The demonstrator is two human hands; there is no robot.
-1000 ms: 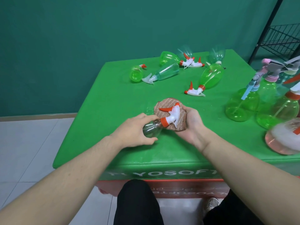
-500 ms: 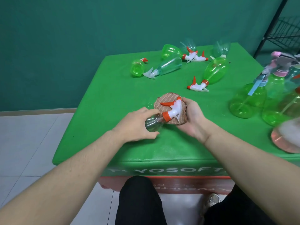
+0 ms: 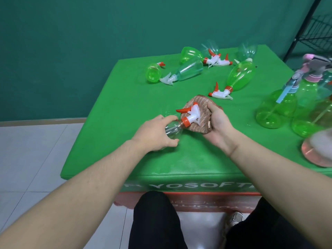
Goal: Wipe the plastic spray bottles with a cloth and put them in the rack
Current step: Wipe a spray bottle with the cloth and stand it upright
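Little has shifted since the earlier frame: left hand (image 3: 155, 133) still grips the clear plastic spray bottle (image 3: 177, 125) (steadying it) while right hand (image 3: 216, 125), fingers curled, clamps the brown striped cloth (image 3: 197, 112) around its white-and-orange trigger head (image 3: 193, 114) for wiping.

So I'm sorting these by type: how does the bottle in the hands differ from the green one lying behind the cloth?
The held clear bottle is colourless; the green bottle is tinted. The clear one is gripped by the left hand, the green one lies untouched. Both have white sprayers with orange triggers.

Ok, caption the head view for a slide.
Left hand grips clear spray bottle; right hand wipes its nozzle with brown cloth.
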